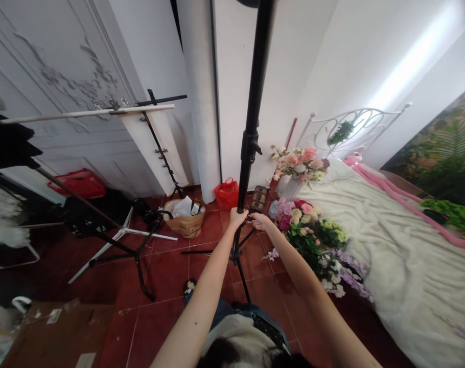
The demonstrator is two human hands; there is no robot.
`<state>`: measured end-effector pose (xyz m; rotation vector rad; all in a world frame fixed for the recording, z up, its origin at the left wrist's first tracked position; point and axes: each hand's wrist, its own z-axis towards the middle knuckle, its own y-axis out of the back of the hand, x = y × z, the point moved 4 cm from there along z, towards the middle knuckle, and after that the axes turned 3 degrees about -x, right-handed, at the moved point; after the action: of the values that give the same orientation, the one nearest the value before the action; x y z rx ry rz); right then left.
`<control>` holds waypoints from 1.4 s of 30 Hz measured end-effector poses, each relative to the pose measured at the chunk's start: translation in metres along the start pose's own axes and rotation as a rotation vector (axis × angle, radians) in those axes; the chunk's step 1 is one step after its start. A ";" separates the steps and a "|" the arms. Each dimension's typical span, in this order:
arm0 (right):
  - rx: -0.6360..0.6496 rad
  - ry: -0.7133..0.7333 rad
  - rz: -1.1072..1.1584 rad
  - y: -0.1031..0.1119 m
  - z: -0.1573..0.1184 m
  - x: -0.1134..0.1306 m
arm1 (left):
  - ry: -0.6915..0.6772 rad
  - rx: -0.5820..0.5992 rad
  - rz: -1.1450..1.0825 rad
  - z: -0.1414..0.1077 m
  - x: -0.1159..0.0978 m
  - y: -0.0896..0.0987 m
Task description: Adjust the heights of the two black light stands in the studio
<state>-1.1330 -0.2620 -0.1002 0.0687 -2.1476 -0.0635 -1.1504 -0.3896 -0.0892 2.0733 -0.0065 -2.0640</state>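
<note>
A tall black light stand [251, 110] rises in front of me, its tripod legs spread on the tiled floor. Wrapped around its lower pole is my left hand [239, 217]. Close by on the right side, my right hand [258, 221] has its fingers curled at what looks like the stand's lower locking knob, which they mostly cover. Higher up the pole sits another black clamp collar with a knob [251, 147]. The stand's top runs out of view.
Left stand a wicker basket [186, 225], red bag [227, 194], another tripod [135, 253] and cardboard box [64, 332]. Right are artificial flowers [305, 220] and a bed with a cream cover [393, 245]. A small brown chest [259, 198] sits behind the stand.
</note>
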 end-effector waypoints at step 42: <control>0.095 0.438 -1.029 0.002 -0.001 0.046 | -0.027 0.015 0.027 0.000 0.000 0.001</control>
<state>-1.1571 -0.2634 -0.0613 1.1243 -1.4842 -0.4896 -1.1499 -0.3905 -0.0892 2.0422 -0.0539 -2.0821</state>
